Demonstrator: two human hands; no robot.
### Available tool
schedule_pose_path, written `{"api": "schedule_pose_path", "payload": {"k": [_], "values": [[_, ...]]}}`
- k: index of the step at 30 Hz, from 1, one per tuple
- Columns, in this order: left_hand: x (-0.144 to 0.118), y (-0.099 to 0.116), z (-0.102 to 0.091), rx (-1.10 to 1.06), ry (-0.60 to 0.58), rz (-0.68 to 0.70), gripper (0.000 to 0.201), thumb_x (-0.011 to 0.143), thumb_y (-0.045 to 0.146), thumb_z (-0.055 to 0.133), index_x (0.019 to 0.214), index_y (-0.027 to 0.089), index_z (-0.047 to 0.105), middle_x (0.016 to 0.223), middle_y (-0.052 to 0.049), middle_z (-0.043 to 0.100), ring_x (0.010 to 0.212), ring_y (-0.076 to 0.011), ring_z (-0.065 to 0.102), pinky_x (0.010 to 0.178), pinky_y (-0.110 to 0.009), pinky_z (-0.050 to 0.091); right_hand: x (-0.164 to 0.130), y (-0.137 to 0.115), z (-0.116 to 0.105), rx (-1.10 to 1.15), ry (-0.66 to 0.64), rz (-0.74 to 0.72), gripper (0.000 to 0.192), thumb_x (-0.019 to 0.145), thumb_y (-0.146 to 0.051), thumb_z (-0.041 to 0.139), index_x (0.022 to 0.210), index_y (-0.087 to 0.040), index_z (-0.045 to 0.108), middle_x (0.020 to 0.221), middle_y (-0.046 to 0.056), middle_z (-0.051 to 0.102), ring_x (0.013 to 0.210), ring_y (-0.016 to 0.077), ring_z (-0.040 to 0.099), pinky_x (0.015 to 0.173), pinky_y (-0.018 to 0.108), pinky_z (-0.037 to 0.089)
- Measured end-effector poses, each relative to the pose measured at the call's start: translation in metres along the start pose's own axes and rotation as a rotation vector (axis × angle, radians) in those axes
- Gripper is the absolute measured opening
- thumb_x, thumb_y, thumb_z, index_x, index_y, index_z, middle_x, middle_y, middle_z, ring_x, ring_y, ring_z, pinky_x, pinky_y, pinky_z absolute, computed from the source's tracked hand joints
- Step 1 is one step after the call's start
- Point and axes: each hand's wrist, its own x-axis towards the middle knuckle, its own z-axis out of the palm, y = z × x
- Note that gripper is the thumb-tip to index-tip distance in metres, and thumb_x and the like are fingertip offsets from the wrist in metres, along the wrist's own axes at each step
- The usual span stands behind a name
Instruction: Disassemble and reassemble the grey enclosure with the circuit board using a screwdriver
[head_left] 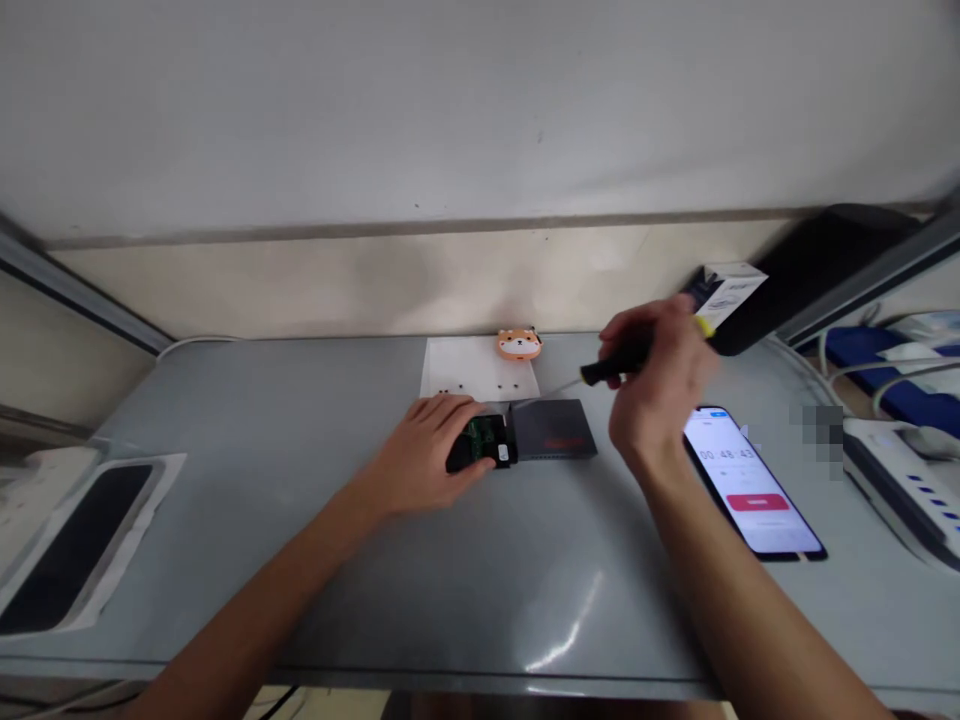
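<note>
I see my left hand [431, 440] lying flat on the small black box [480, 445] near the middle of the tabletop [300, 560], pressing it down rather than closing around it; its green circuit board [484, 432] shows just past my fingertips. My right hand [652, 385] is closed around the black handle of a screwdriver [615, 368]. The shaft runs from the grip toward 8 o'clock, its tip hanging above the dark lid [553, 428], which lies touching the box at its 3 o'clock side. So the box sits at about 8 o'clock from the right grip, along the tool's long axis, and the left hand is the nearer one. A phone [750, 485] lies at 4 o'clock from the right hand.
</note>
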Motion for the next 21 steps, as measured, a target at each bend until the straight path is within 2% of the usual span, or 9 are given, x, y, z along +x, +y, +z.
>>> {"api": "schedule_pose_path", "payload": {"k": [2,6,9,13,17,21], "values": [[0.006,0.003,0.007,-0.018,-0.075,-0.001,0.047,0.093,0.037,0.071,0.137,0.024,0.061,0.139,-0.010,0.067,0.129,-0.0322,0.062,0.114,-0.050,0.047,-0.005,0.011,0.005,-0.087,0.020,0.094,0.052,0.102,-0.052,0.050,0.059,-0.023,0.054,0.052,-0.002,0.045,0.049,0.0133,0.045,0.046,0.029,0.035],[0.004,-0.002,0.018,-0.051,-0.072,-0.045,0.046,0.094,0.036,0.070,0.138,0.025,0.060,0.140,-0.010,0.068,0.130,-0.0312,0.061,0.116,-0.050,0.045,-0.021,0.024,0.006,-0.182,-0.105,0.029,0.045,0.099,-0.044,0.053,0.059,-0.023,0.049,0.052,-0.003,0.044,0.050,0.0117,0.044,0.048,0.026,0.034],[0.000,-0.006,0.021,-0.103,-0.051,-0.063,0.049,0.094,0.035,0.071,0.140,0.025,0.058,0.140,-0.008,0.069,0.129,-0.0306,0.062,0.116,-0.050,0.045,-0.027,0.024,0.003,-0.211,-0.203,-0.009,0.042,0.097,-0.040,0.053,0.059,-0.024,0.045,0.050,-0.004,0.042,0.048,0.0104,0.040,0.047,0.026,0.032],[-0.002,-0.006,0.020,-0.142,-0.047,-0.085,0.050,0.093,0.034,0.072,0.140,0.028,0.059,0.139,-0.007,0.069,0.128,-0.0302,0.063,0.115,-0.050,0.046,-0.027,0.021,0.001,-0.243,-0.264,-0.038,0.041,0.096,-0.037,0.053,0.058,-0.024,0.043,0.047,-0.006,0.038,0.045,0.0093,0.036,0.046,0.026,0.028],[-0.001,-0.003,0.019,-0.149,-0.050,-0.101,0.051,0.092,0.034,0.074,0.141,0.028,0.059,0.138,-0.006,0.070,0.128,-0.0300,0.063,0.116,-0.048,0.046,-0.025,0.020,-0.002,-0.271,-0.254,-0.058,0.041,0.096,-0.035,0.053,0.058,-0.024,0.041,0.046,-0.007,0.036,0.042,0.0090,0.034,0.044,0.027,0.026],[-0.001,-0.002,0.019,-0.145,-0.026,-0.103,0.052,0.092,0.032,0.075,0.141,0.029,0.059,0.138,-0.005,0.070,0.128,-0.0295,0.063,0.116,-0.048,0.047,-0.022,0.023,-0.004,-0.285,-0.126,-0.086,0.041,0.099,-0.039,0.051,0.061,-0.024,0.046,0.049,-0.005,0.043,0.046,0.0105,0.040,0.047,0.026,0.031]]}}
